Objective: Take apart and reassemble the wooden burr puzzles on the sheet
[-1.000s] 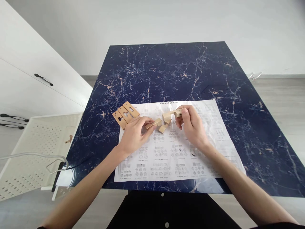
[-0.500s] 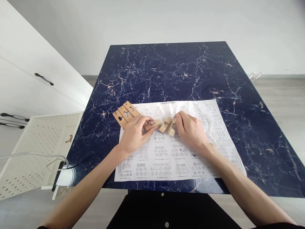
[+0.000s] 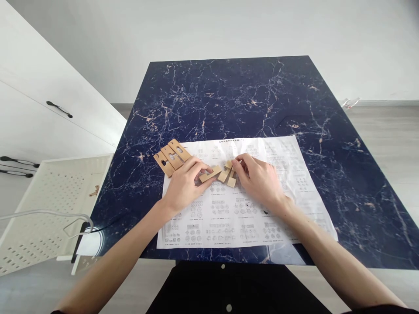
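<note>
My left hand [image 3: 183,185] is closed, thumb and fingers around a notched wooden puzzle piece [image 3: 211,175], which is tilted just above or on the printed sheet [image 3: 242,235]. My right hand [image 3: 262,179] pinches the upper part of another wooden puzzle piece [image 3: 231,182]; its fingertips partly cover it. Between the hands, a notched wooden puzzle piece [image 3: 223,175] lies close against the right-hand one. To the left of my left hand, three flat wooden pieces [image 3: 166,150] with slots, marked 3, 1 and 2, lie side by side, partly on the sheet.
The creased sheet with small diagrams lies on a dark blue marbled table [image 3: 212,100]. At the left stand a white perforated panel [image 3: 49,196] with a grey cable [image 3: 42,212] and white cabinets [image 3: 32,100] with black handles. A pale wall [image 3: 229,26] is behind the table.
My right hand has shifted slightly left, turning its puzzle piece closer to the middle one. My left hand has barely moved, keeping its piece.
</note>
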`<action>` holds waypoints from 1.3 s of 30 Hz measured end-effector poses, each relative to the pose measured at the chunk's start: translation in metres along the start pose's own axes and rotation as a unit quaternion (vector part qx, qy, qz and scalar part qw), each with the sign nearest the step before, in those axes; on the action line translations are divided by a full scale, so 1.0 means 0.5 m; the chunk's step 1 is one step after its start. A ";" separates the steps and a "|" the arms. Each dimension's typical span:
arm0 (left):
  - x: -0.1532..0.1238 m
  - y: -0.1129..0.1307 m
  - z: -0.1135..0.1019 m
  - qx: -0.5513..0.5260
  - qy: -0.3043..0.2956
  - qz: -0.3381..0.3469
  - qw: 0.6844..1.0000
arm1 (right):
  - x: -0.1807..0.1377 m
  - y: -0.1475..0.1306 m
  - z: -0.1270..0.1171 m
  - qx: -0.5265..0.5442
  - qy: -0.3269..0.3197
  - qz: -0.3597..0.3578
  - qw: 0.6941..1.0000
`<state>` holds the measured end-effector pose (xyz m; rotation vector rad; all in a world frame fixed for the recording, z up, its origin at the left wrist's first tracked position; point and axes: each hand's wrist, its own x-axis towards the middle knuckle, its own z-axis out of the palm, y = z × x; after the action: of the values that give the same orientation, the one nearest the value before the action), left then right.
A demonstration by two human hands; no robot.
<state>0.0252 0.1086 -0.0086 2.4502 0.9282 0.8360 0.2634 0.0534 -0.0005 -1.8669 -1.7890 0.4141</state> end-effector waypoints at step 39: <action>0.005 0.009 -0.004 0.018 -0.065 0.003 0.998 | -0.009 -0.013 -0.005 0.126 -0.123 -0.173 0.969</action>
<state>0.0273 0.1075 -0.0038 2.5067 0.8957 0.6577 0.2592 0.0486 0.0046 -1.3444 -2.0655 0.7251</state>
